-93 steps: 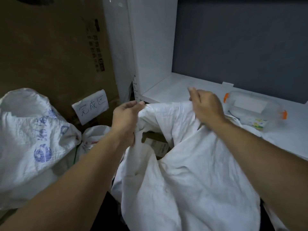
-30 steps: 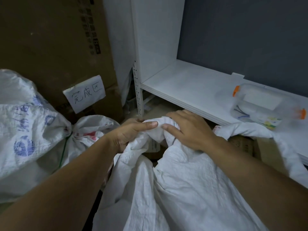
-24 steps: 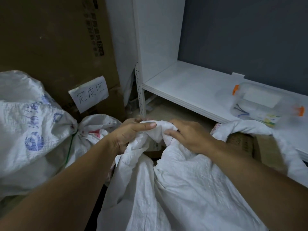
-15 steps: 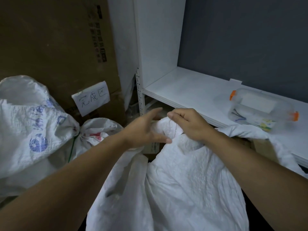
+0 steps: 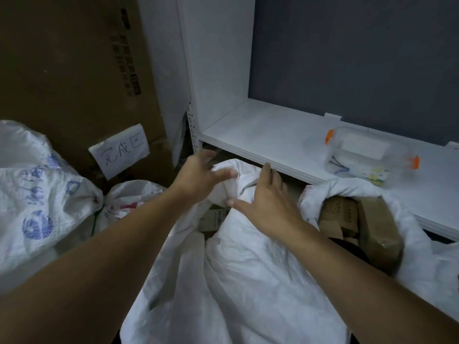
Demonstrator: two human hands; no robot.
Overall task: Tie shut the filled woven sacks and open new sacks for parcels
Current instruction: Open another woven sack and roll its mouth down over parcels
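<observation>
A white shelf point(image 5: 273, 135) runs behind; just below it the filled sack point(image 5: 248, 269) is not tied yet; left hand point(image 5: 198, 177) and right hand point(image 5: 270, 202) spread wide, touching its bunched top point(image 5: 236, 180); a tied sack point(image 5: 37, 194) lies left; another sack point(image 5: 422, 256) gapes open, full of boxes.

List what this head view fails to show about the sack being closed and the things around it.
- Sack mouth: whether it is knotted is hidden by the left hand and right hand.
- Cardboard boxes inside the sack: mostly covered by sack fabric.
- Clear container on the shelf: contents too small and blurred to name.
- Printed sack at left: cut off by the frame edge.
</observation>
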